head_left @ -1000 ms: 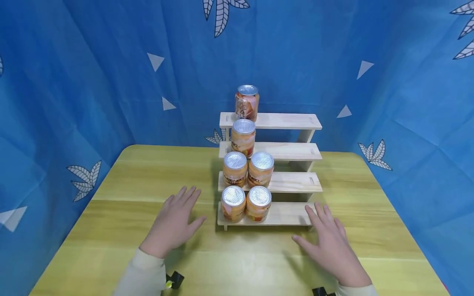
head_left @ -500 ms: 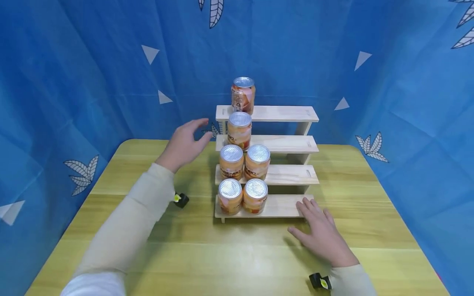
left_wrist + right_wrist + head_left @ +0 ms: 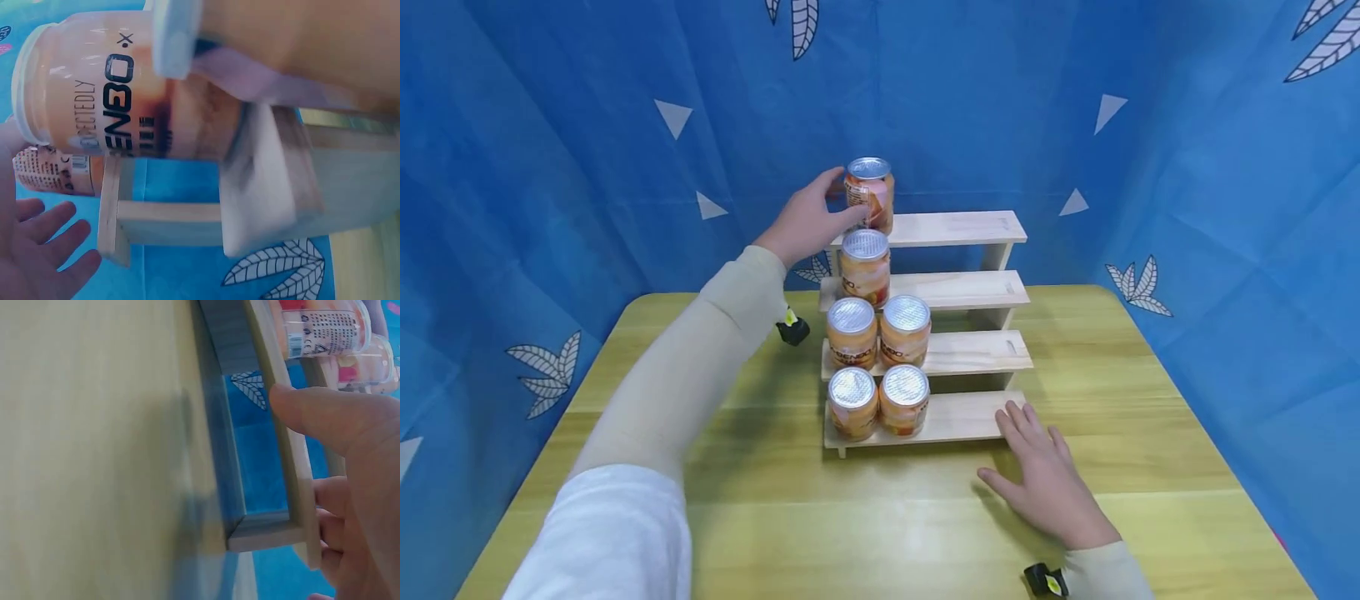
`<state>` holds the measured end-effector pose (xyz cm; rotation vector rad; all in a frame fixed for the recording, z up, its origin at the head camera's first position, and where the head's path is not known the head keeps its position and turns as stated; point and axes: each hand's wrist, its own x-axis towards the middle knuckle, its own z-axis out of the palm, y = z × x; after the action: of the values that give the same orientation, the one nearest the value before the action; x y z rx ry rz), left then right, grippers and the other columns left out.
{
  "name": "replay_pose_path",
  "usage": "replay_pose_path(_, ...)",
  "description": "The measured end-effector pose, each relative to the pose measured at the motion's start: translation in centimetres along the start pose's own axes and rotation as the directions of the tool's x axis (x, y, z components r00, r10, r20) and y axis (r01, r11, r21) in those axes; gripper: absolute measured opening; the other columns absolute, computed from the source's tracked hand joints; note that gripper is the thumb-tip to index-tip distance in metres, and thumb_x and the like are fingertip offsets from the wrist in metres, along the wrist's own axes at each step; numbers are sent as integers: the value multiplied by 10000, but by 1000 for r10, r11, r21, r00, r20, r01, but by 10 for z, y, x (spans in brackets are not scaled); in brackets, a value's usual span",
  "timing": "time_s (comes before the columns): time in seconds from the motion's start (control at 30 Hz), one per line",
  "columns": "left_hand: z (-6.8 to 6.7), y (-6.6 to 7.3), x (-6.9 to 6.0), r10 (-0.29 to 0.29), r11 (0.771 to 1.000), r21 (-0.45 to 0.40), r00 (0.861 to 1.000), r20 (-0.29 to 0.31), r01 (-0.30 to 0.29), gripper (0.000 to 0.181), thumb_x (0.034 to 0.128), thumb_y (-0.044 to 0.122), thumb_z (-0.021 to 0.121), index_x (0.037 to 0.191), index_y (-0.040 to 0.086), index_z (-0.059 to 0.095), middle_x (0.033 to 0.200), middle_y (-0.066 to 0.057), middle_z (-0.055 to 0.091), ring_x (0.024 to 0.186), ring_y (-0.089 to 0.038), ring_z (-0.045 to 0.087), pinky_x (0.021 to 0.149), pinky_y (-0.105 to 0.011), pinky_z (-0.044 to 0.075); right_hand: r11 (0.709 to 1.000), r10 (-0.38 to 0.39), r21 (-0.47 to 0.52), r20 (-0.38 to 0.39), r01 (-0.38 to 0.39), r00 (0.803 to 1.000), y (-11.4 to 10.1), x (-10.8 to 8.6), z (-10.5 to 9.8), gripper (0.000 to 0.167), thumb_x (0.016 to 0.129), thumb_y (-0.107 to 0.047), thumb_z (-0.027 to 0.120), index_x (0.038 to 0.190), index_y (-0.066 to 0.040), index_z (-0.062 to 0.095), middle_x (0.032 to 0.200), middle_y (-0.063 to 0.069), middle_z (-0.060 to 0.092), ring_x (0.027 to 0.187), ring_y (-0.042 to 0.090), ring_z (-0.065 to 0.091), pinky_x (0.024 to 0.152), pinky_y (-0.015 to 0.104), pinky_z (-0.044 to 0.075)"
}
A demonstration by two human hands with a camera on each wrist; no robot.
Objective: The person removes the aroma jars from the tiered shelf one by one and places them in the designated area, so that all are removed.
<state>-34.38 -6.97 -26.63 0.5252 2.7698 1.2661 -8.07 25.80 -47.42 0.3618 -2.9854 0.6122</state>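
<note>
My left hand (image 3: pixel 812 217) reaches to the top drink can (image 3: pixel 872 196), its thumb in front and fingers at the left side. In the left wrist view the spread fingers (image 3: pixel 56 244) are beside that can (image 3: pixel 56 172), not curled round it; contact is unclear. A nearer can (image 3: pixel 131 87) from the tier below hides part of the view. My right hand (image 3: pixel 1048 483) has its fingertips at the right end of the lowest board (image 3: pixel 962 417). In the right wrist view its thumb (image 3: pixel 312 409) extends across the board's edge.
A wooden four-tier stand (image 3: pixel 977 287) is on the wooden table (image 3: pixel 850 525). One can (image 3: pixel 865 271) sits on the second tier from the top. Pairs of cans stand on the lower tiers, such as this can (image 3: pixel 852 404). Blue cloth (image 3: pixel 970 108) hangs behind.
My left hand has risen from the table, past the second-tier can, to the top can. My right hand has shifted slightly toward the stand. The whole view has shifted a little.
</note>
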Motion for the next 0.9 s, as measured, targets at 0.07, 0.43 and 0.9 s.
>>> replay_pose_path(0.07, 3, 2, 5, 7, 999, -36, 1000, 24, -6, 848, 930, 578, 638, 1605, 255, 241, 1488, -3, 473, 1354, -175, 453, 1082, -433, 429, 1000, -5, -2, -8, 5, 1000, 1, 0, 0, 891, 906, -493, 718, 1555, -10, 344, 1636, 199, 227, 1501, 435, 175, 1146, 683, 156)
replay_pose_path(0.43, 7, 8, 12, -50, 993, -109, 998, 33, 53, 852, 902, 496, 724, 1564, 196, 279, 1408, -28, 510, 1242, -179, 539, 1018, -403, 482, 999, -17, 51, -43, 19, 999, 3, 2, 9, 852, 927, -455, 713, 1560, -22, 342, 1647, 167, 223, 1519, 396, 145, 1170, 615, 215)
replay_pose_path(0.9, -36, 13, 4, -54, 990, -135, 987, -150, 33, 784, 891, 479, 741, 1513, 183, 366, 1405, -32, 521, 1243, -146, 523, 1029, -344, 458, 986, 32, 165, 13, -34, 999, 12, 13, -9, 868, 957, -493, 660, 1609, -99, 243, 1688, 59, 90, 1548, 319, 11, 1158, 645, 209)
